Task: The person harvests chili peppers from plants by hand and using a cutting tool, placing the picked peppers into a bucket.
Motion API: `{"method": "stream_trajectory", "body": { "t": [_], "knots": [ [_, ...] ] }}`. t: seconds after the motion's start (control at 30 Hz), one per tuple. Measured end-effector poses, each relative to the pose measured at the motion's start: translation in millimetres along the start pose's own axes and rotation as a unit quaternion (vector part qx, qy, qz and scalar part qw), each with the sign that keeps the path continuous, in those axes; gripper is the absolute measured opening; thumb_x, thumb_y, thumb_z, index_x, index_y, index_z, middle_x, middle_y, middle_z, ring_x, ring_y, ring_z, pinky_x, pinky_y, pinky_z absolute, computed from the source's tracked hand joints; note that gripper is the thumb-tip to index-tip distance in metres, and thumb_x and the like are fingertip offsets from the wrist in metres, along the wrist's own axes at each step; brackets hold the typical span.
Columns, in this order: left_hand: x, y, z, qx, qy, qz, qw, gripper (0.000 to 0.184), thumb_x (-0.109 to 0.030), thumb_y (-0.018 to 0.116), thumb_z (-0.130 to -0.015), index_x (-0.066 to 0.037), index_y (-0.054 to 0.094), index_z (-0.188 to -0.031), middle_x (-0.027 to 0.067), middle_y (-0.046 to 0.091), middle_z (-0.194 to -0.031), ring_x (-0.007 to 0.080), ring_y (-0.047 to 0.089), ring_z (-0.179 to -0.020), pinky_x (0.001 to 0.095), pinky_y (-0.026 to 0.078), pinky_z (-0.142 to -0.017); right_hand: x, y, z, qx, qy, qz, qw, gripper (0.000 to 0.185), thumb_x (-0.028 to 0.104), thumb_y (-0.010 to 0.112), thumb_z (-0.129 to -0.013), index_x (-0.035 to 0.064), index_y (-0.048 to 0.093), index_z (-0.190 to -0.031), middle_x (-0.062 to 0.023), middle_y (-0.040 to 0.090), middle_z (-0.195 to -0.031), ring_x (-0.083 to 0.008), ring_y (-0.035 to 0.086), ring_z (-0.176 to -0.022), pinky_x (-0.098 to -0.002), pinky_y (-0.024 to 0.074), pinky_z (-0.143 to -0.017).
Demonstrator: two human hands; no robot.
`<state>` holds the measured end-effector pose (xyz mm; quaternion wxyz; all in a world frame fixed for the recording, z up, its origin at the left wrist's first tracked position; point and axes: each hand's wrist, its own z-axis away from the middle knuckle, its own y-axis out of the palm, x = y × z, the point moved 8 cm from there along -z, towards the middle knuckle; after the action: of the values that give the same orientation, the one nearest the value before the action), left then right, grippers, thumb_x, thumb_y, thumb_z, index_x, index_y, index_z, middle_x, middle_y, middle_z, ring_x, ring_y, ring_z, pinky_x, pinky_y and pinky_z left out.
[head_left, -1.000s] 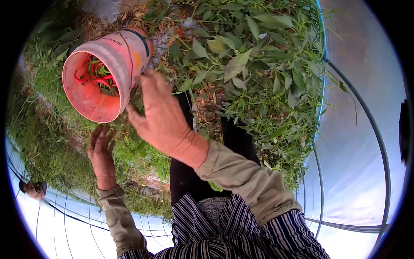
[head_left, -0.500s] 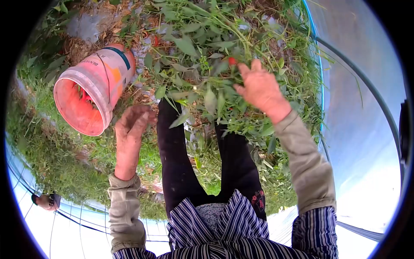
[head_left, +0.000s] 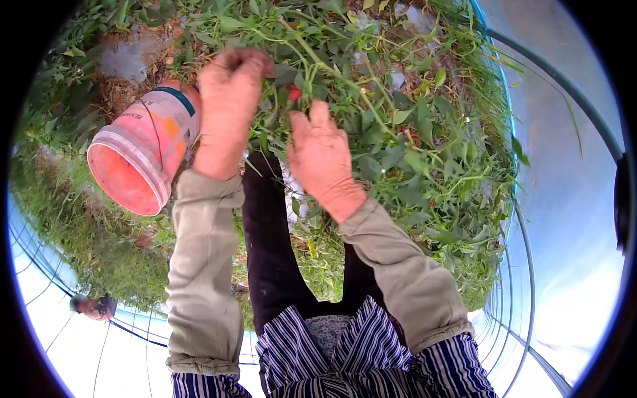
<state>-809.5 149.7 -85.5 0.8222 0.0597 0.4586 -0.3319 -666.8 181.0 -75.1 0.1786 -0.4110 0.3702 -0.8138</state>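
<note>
leaning inward, right hand (head_left: pixel 322 154) sits half-spread beside a red pepper (head_left: pixel 294 93).

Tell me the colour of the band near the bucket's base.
The band is dark teal, in the head view.

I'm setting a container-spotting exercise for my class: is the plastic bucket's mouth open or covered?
Open: the plastic bucket shows its reddish inner wall through the mouth, with nothing across it.
</note>
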Motion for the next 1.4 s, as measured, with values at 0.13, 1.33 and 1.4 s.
{"method": "stream_trajectory", "body": {
  "t": [0.13, 1.33, 1.4],
  "knots": [
    [59, 32, -8, 0.116, 0.003, -0.087, 0.989, 0.025, 0.003, 0.048, -0.077, 0.004, 0.060, -0.099, 0.0132, 0.065, -0.089, 0.0185, 0.062, -0.081, 0.0275, 0.048, -0.075, -21, -19, -2, -0.010, -0.008, -0.132, 0.991, 0.034, 0.003, 0.060, -0.067, 0.0069, 0.054, -0.100, -0.0211, 0.045, -0.112, -0.0343, 0.057, -0.087, -0.0417, 0.0477, -0.073],
    [15, -45, 130, 0.151, -0.235, 0.126, 0.952, 0.020, -0.015, 0.050, -0.082, 0.000, 0.054, -0.069, 0.0076, 0.057, -0.064, 0.0148, 0.051, -0.075, 0.0287, 0.040, -0.068, 31, -5, -2, 0.095, -0.072, -0.005, 0.993, 0.032, 0.009, 0.063, -0.062, 0.0059, 0.056, -0.093, -0.0168, 0.052, -0.089, -0.0306, 0.056, -0.084, -0.0404, 0.0418, -0.068],
    [13, -54, 143, 0.173, -0.227, 0.261, 0.922, 0.030, -0.024, 0.046, -0.085, 0.001, 0.060, -0.077, 0.0174, 0.064, -0.090, 0.0210, 0.047, -0.109, 0.0354, 0.035, -0.092, 19, -10, -10, 0.059, -0.071, 0.028, 0.995, 0.030, 0.008, 0.066, -0.059, 0.0056, 0.059, -0.088, -0.0136, 0.054, -0.082, -0.0282, 0.058, -0.069, -0.0380, 0.0438, -0.057]
  ]
}}
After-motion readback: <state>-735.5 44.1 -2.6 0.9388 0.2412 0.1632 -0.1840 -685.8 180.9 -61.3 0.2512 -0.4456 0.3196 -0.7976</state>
